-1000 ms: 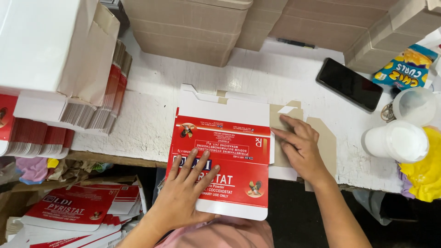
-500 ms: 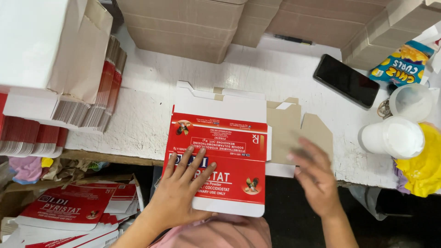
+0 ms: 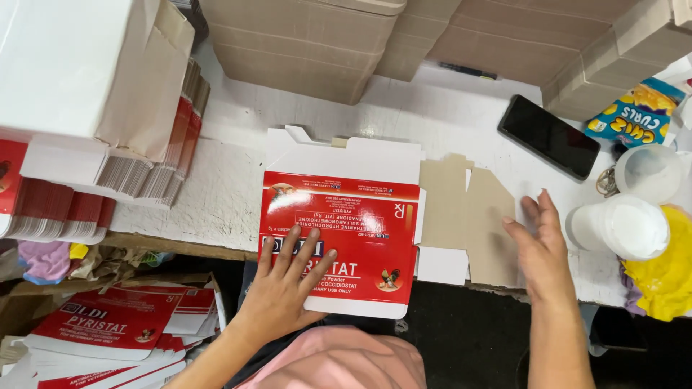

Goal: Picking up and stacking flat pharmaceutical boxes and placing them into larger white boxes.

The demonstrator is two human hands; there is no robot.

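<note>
Red carton: a flattened red and white carton blank (image 3: 342,238) lies on the white worktable (image 3: 216,194), near its front edge, with its near end hanging a little over that edge and its white tabs pointing to the far side.
Left hand: the left hand (image 3: 288,277) lies palm down on the near left part of the carton, fingers stretched out and spread apart, pressing flat and gripping nothing.
Right hand: the right hand (image 3: 542,248) is open to the right of the carton, fingers straight and close together, holding nothing; whether it touches the surface below I cannot tell.
Brown flaps: the carton's unprinted brown cardboard panels (image 3: 472,216) spread out to the right of the red face, between it and the right hand.
Cups: two white plastic cups (image 3: 626,227) lie just right of the right hand, beside a yellow cloth (image 3: 664,277).
Phone: a black phone (image 3: 549,137) lies screen up on the far right of the table, near a blue and yellow snack bag (image 3: 634,115).
Stacks: packed flat cartons (image 3: 101,184) stand on edge at the left under a white box (image 3: 79,65).
Far side: brown cardboard boxes (image 3: 310,43) line the far edge of the table.
Below: more red and white blanks (image 3: 108,331) are piled under the table at the near left.
</note>
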